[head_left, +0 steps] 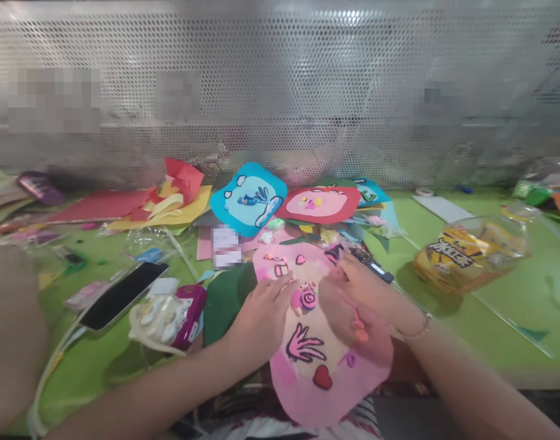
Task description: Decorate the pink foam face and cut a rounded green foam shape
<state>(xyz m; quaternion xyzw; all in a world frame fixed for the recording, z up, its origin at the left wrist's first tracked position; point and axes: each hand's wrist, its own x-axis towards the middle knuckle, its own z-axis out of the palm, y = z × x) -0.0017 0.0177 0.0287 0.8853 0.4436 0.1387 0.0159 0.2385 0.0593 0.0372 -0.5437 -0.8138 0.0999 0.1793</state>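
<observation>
A pink paper cutout (307,397) with a pale middle lies tilted before me, its lower end over the table's front edge. It bears a red heart (323,377), a pink branching shape (304,343) outlined in black and a pink-purple spiral snail-like figure (307,298). My left hand (266,308) rests on the sheet's left side, fingers stretched out beside the spiral. At the upper right of the sheet, my right hand (365,278) has its fingers bent together next to a black-and-pink shape (334,253); whatever they grip is hidden.
Blue (250,198) and red (320,203) decorated paper cutouts lie behind. Left are a phone (124,296), a purple device (191,315) and a white cable (44,382). A yellow-labelled plastic jar (463,253) lies at right. A perforated metal panel (280,85) bounds the back.
</observation>
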